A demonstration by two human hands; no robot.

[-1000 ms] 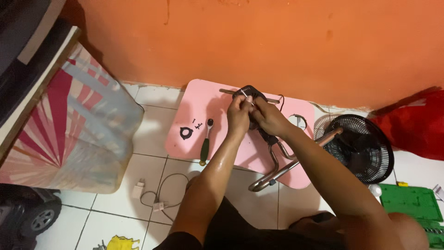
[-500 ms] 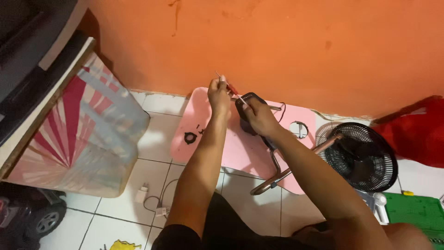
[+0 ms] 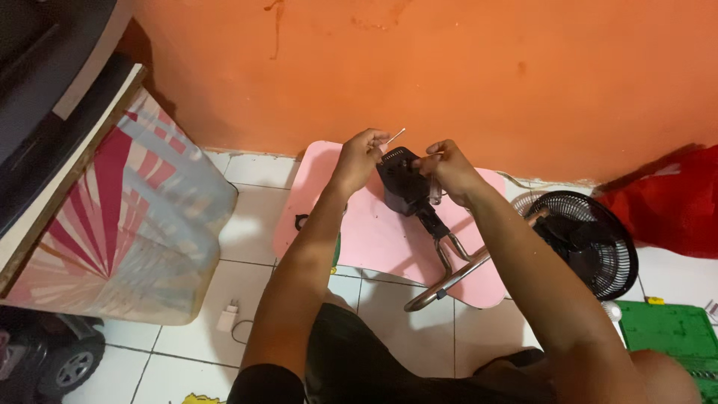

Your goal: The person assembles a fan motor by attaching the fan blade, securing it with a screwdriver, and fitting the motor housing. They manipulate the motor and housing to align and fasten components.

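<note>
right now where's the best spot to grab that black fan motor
Grip the boxy body of the black fan motor from the sides. It's blocky there, while the vented cap on top is rounded. The right hand already holds one side; the left hand pinches a thin rod.

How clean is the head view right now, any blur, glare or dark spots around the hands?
Head view: lit evenly and warm, no glare on the orange wall; left hand and right hand look slightly soft, and the black motor housing between them is dark with little detail; the top left corner is in deep shadow; the thin rod is faint.
</note>
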